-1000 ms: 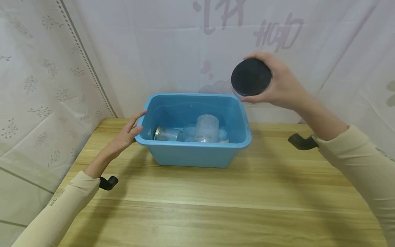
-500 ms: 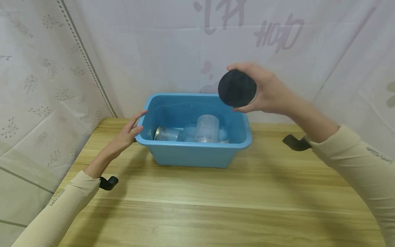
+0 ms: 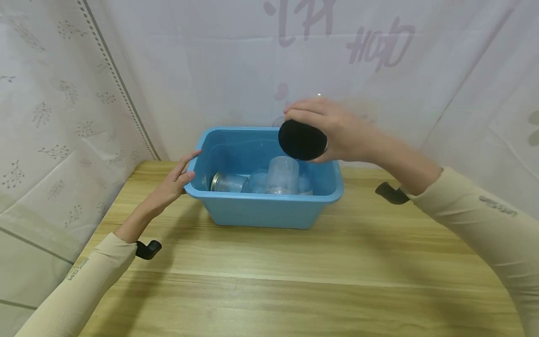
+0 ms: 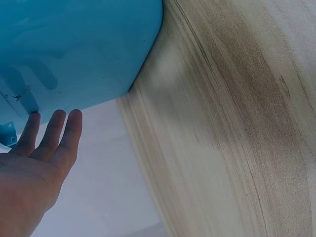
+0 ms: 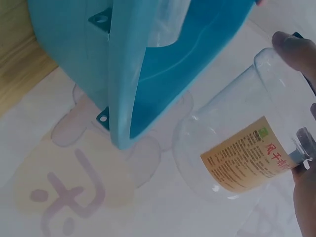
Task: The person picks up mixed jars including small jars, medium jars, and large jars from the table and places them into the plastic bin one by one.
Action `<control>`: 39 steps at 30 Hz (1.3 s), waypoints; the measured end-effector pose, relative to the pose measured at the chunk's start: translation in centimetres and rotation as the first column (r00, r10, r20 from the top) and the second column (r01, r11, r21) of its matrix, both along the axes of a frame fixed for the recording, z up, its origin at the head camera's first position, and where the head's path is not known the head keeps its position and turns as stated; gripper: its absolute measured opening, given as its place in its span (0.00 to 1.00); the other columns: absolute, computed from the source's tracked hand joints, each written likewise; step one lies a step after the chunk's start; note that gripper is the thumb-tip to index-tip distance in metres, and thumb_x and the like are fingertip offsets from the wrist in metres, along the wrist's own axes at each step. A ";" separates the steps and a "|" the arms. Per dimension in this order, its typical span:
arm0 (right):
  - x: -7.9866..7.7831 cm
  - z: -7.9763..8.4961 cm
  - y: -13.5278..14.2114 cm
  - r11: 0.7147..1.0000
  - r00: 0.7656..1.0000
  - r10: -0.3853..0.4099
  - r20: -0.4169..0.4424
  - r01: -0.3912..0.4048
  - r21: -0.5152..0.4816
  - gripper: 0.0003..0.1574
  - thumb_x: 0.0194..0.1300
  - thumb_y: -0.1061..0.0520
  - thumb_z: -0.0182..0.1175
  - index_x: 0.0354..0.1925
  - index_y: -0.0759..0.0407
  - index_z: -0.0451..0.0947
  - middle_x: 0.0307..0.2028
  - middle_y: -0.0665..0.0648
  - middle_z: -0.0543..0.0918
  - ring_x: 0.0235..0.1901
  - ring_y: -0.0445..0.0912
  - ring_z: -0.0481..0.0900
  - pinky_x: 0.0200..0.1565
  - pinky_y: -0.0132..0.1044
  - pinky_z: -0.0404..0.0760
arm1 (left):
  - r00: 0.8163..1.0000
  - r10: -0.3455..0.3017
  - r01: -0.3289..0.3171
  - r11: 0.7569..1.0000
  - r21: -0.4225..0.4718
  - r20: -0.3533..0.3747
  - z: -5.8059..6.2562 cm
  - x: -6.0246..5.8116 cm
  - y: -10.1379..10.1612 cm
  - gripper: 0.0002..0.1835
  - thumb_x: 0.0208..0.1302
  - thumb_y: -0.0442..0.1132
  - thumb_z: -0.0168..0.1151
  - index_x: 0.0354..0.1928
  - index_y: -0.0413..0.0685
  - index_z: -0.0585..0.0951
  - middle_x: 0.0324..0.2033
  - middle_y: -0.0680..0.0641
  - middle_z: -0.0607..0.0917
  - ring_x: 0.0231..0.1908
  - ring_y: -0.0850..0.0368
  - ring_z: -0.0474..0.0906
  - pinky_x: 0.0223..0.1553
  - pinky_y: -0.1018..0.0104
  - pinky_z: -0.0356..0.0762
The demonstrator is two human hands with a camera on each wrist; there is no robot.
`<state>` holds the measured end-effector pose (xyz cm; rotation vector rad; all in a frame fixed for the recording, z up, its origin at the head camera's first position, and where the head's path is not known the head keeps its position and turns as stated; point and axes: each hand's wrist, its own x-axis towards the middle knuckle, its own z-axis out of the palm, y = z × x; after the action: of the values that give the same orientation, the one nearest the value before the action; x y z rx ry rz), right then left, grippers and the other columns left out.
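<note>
My right hand [image 3: 337, 128] grips a clear plastic jar by its black lid end [image 3: 302, 140], above the right rear part of the blue bin [image 3: 261, 210]. In the right wrist view, the jar [image 5: 242, 143] shows its see-through wall and a tan printed label [image 5: 247, 155], tilted beside the bin's rim. My left hand [image 3: 172, 187] rests on the bin's left rim, its fingers straight against the outer wall in the left wrist view. Inside the bin lie a clear jar with a gold lid [image 3: 229, 182], a larger frosted-looking clear container [image 3: 283, 174] and other clear containers, partly hidden by the front wall.
The bin stands near the back edge of a wood-grain table [image 3: 261, 281]. Printed curtains [image 3: 202, 70] hang behind and to the left. A black wrist mount [image 3: 391, 193] sticks out from the right sleeve and another [image 3: 148, 250] from the left.
My right hand has moved left and down with the jar, from beyond the bin's right rear corner to over the bin, tilting the lid. My left hand has stayed put.
</note>
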<state>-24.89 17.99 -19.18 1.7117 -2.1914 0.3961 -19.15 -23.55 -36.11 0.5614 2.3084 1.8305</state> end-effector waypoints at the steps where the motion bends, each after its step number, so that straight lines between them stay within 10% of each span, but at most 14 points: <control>1: 0.0 -0.1 -0.2 1.000 0.999 0.015 -0.031 -0.014 0.015 0.63 0.34 0.59 0.88 0.68 0.64 0.70 0.65 0.63 0.74 0.65 0.60 0.68 0.64 0.60 0.64 | 1.000 0.001 -0.001 1.000 0.001 0.000 0.0 0.0 0.0 0.32 0.83 0.43 0.43 0.82 0.60 0.48 0.62 0.26 0.70 0.50 0.40 0.79 0.45 0.63 0.79; 10: 0.5 -0.6 -2.2 0.986 0.970 0.120 -0.209 -0.091 0.143 0.63 0.32 0.54 0.90 0.67 0.60 0.72 0.65 0.62 0.74 0.65 0.62 0.67 0.60 0.61 0.68 | 1.000 0.003 -0.003 1.000 0.012 -0.001 0.1 -0.1 0.2 0.31 0.82 0.42 0.42 0.82 0.59 0.49 0.55 0.23 0.74 0.47 0.41 0.81 0.44 0.62 0.81; 26: 1.5 -2.0 -4.7 0.931 0.943 0.201 -0.267 -0.099 0.351 0.65 0.32 0.55 0.90 0.69 0.57 0.70 0.67 0.60 0.70 0.68 0.62 0.63 0.69 0.55 0.56 | 1.000 0.004 -0.004 1.000 -0.001 0.002 0.1 0.0 0.2 0.31 0.82 0.42 0.42 0.82 0.60 0.49 0.61 0.26 0.72 0.51 0.38 0.79 0.45 0.62 0.80; 39: 1.9 -2.9 -7.0 0.924 0.942 0.206 -0.265 -0.099 0.369 0.43 0.58 0.68 0.75 0.69 0.55 0.71 0.68 0.56 0.72 0.70 0.58 0.62 0.72 0.50 0.49 | 1.000 -0.003 0.003 1.000 0.012 -0.004 0.1 0.1 0.2 0.31 0.82 0.42 0.42 0.82 0.60 0.49 0.63 0.26 0.70 0.51 0.37 0.79 0.45 0.63 0.80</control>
<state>-22.94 11.04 -22.08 1.9824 -1.9954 -0.2291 -19.10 -23.33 -36.02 0.5706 2.3000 1.8445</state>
